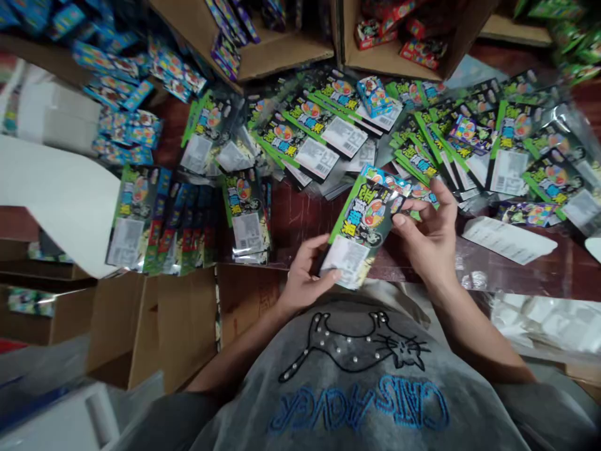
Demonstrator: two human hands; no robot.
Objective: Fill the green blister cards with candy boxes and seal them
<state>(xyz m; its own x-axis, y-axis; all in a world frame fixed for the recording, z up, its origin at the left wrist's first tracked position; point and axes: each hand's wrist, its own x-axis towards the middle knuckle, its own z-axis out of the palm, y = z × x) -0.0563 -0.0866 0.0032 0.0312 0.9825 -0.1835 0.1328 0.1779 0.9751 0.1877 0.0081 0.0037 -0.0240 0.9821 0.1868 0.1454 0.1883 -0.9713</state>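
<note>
Green-edged packet (361, 235) sits tilted between my hands: left hand (305, 275) fingers pinch its white bottom, right hand (429, 241) fingers grip its top.

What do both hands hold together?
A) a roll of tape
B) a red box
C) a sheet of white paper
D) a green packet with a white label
D: the left hand grips the white-label end of the green packet, and the right hand grips its upper end.

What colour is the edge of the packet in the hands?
Bright green, along the packet edge, seen in the head view.
</note>
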